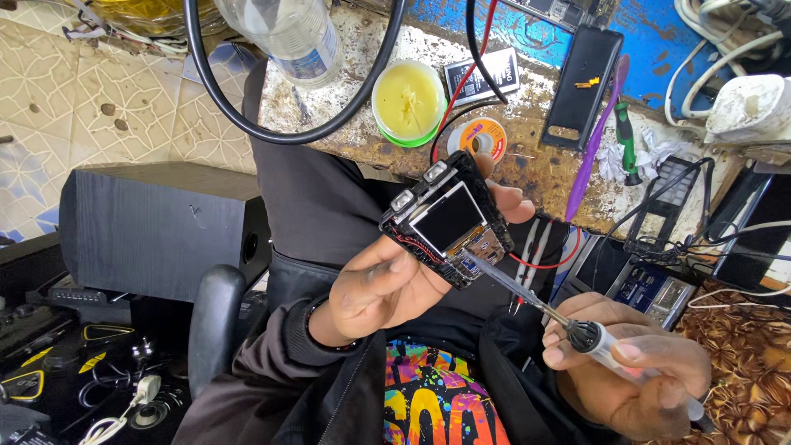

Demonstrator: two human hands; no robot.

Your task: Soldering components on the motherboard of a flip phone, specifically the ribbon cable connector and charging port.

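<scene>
My left hand [387, 284] holds a small black circuit board with a dark screen [449, 221] up in front of me, above my lap. My right hand [638, 371] grips a soldering iron [577, 330] by its clear handle. The iron's thin metal tip reaches up and left and touches the lower edge of the board near its connector. Thin red wire runs along the board's edge.
A worn bench edge [527, 165] holds a yellow flux tin [409, 100], a solder spool [483, 137], a black phone cover [586, 82], a purple tool, a green screwdriver and a plastic bottle [288, 37]. A black speaker box [156, 227] stands at left. Cables loop overhead.
</scene>
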